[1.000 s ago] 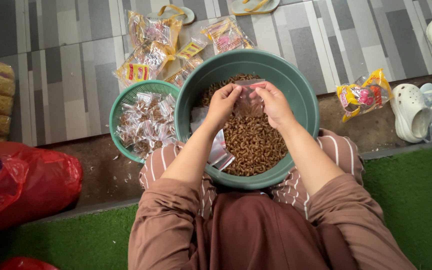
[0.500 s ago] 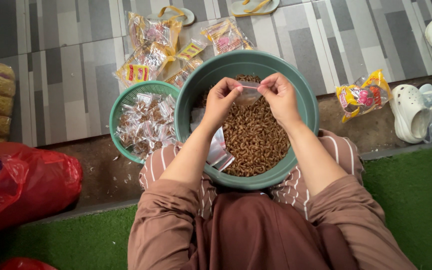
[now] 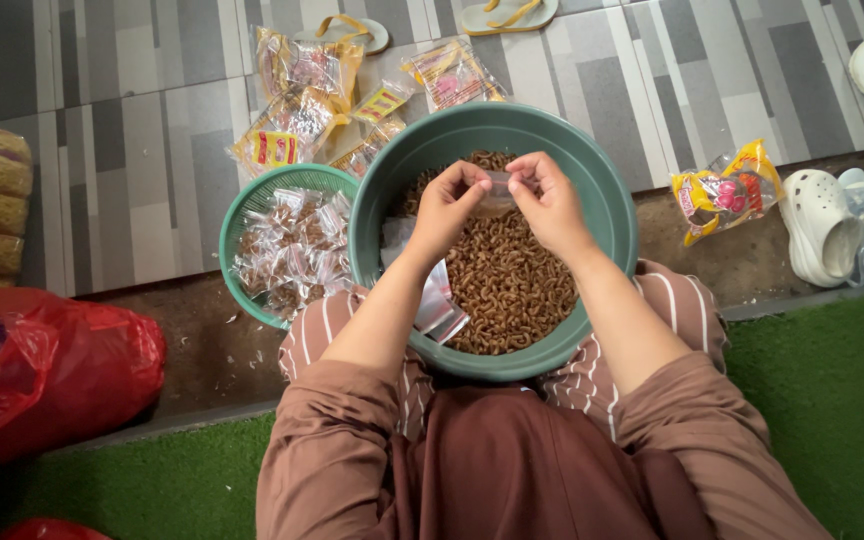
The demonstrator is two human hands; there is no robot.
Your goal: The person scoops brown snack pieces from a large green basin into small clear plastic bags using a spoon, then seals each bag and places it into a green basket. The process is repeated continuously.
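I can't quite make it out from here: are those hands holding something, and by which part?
Yes: the left hand and right hand pinch a small clear plastic bag by its upper edge, one at each side.

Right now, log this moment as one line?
left hand: pinching small clear plastic bag | right hand: pinching same bag | under hands: large green plastic basin of brown curled snacks | beside: smaller green basket of filled packets

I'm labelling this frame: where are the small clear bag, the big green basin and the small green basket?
small clear bag (image 3: 498, 190), head view, its middle between the fingers.
big green basin (image 3: 607, 200), head view, right wall.
small green basket (image 3: 252, 198), head view, upper-left rim.
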